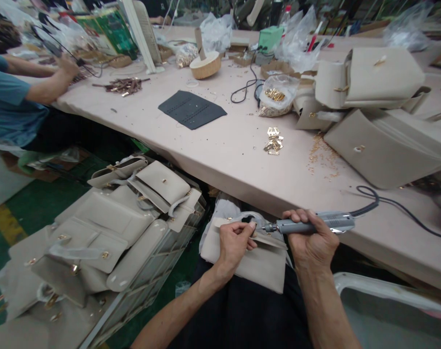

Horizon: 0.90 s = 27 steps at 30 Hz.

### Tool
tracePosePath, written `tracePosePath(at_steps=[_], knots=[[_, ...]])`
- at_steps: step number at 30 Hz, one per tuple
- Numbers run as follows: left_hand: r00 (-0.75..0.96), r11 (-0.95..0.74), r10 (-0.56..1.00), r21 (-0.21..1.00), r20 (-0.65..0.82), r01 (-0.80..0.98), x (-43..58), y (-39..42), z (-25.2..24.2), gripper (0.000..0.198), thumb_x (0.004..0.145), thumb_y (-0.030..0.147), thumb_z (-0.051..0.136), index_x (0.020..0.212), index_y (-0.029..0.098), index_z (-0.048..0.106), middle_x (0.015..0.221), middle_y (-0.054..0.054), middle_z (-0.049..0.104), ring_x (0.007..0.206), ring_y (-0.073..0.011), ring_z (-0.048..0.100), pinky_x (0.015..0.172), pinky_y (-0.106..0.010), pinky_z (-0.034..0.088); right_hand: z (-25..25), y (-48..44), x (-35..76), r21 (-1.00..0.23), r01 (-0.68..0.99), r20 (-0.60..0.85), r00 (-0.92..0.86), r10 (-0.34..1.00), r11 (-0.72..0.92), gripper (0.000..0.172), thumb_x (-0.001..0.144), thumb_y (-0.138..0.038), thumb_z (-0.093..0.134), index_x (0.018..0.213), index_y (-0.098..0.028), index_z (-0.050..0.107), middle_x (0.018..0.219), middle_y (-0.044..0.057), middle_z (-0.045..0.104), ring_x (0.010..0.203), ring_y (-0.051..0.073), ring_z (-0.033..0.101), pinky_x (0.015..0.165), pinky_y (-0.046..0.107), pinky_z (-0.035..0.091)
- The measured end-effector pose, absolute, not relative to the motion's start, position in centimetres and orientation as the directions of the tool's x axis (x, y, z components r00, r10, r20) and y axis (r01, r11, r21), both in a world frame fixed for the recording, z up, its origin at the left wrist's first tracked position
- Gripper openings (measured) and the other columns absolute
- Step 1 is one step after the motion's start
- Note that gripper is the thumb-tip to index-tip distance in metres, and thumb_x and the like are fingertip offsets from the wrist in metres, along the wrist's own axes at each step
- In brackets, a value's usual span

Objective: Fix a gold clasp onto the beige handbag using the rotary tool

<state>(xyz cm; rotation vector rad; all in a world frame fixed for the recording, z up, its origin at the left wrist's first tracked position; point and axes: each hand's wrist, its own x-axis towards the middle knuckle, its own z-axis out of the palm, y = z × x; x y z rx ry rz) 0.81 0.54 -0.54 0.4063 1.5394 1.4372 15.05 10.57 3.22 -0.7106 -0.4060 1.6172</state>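
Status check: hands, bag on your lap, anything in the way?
Right hand shut on grey power tool, tip at flap. Left hand pinching beige bag on lap. Cord trails over table.

Open bench ahead, cluttered on both sides.
Bare bench [220,150] runs from the near edge up between the dark mat [191,109] and the small pile of gold fittings [273,140], leaving room for a hand. On the right, the stacked beige bags [380,145] and the black cable [387,203] of the tool [315,224] in the right hand [311,242] block the way. On the left, below the edge, a crate of bags [126,218] fills the floor.
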Motion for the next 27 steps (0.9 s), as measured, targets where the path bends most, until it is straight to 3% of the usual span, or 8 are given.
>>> tracePosePath(at_steps=[16,27], knots=[[-0.562,0.251,0.742,0.928,-0.366,-0.275,1.1,1.2,-1.3,0.046,0.080,0.059,0.082,0.076,0.013,0.076,0.064,-0.006,0.073,0.038,-0.0082,0.050,0.036,-0.019,0.037,3.4,11.1,15.1,-0.651,-0.746,-0.171,-0.034,0.985,-0.139,0.033,0.077,-0.024,0.081,0.074,-0.020,0.049,0.074,-0.005,0.042,0.068,0.012,0.052,0.081,0.038,0.059],[-0.601,0.256,0.721,0.939,-0.343,-0.229,1.3,1.4,-1.6,0.040,0.082,0.054,0.080,0.071,0.016,0.076,0.060,-0.003,0.070,0.041,-0.0095,0.048,0.040,-0.023,0.036,4.0,11.2,15.1,-0.642,-0.756,-0.188,-0.002,0.982,-0.124,0.027,0.075,-0.020,0.078,0.073,-0.019,0.051,0.074,-0.004,0.043,0.070,0.013,0.051,0.080,0.036,0.058]])
